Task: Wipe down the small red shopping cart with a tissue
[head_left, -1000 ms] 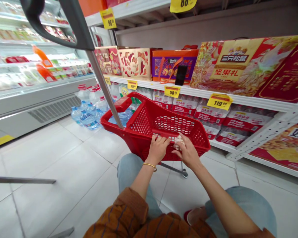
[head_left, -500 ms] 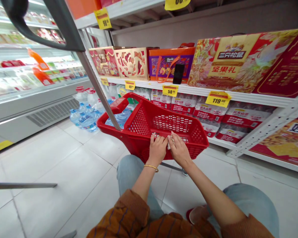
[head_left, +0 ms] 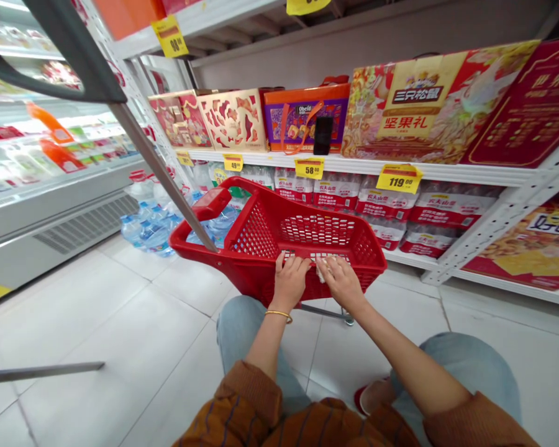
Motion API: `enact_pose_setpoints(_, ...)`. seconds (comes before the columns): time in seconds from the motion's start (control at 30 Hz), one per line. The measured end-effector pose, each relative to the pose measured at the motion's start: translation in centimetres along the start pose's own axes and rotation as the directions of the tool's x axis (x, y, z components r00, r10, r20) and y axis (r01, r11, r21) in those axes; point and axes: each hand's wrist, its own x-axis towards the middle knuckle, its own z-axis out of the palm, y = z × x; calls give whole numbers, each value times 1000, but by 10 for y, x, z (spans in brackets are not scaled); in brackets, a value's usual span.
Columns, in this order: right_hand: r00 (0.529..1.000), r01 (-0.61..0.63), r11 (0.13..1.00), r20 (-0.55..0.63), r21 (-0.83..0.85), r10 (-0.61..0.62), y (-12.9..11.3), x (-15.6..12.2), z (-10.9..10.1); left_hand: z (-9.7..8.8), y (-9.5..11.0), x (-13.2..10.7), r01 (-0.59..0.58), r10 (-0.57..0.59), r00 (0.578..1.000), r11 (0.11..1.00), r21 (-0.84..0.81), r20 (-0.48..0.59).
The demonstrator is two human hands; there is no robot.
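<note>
A red plastic shopping basket (head_left: 261, 273) on a metal-framed cart stands in front of my knees. My left hand (head_left: 289, 282) has its fingers curled over the near rim, with a gold bracelet at the wrist. Just to its right, my right hand (head_left: 341, 282) presses a small crumpled white cloth or tissue (head_left: 321, 274) against the same rim. Most of that white piece is hidden under the fingers. The basket's mesh floor shows beyond both hands.
Gift boxes (head_left: 400, 112) and a black phone (head_left: 323, 135) stand on the white shelf. Packs of bottled water (head_left: 335, 192) sit beneath it. Large water bottles (head_left: 151, 230) stand on the floor by a refrigerated display (head_left: 74, 217). The cart's grey handle (head_left: 88, 68) rises at upper left.
My right hand has slid right along the rim with the white piece, widening the gap between my hands. My left hand stays on the rim. The view has shifted slightly.
</note>
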Motion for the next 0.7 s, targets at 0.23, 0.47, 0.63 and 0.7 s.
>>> enact_pose_setpoints(0.23,999,-44,998,13,38,44,18,-18,-8,-1,3,0,25,-25,1000,1000,-16,9)
enact_pose_setpoints(0.47,991,-125,971,-15,203,130,16,-14,-10,-1,6,2,38,-38,999,999,-31,2)
enact_pose_setpoints(0.63,993,-60,979,-90,195,78,17,-11,-5,-1,5,2,42,-42,999,999,-23,-1)
enact_pose_setpoints(0.7,990,-30,981,-132,190,56,16,-8,-7,0,5,1,49,-49,999,999,-22,2)
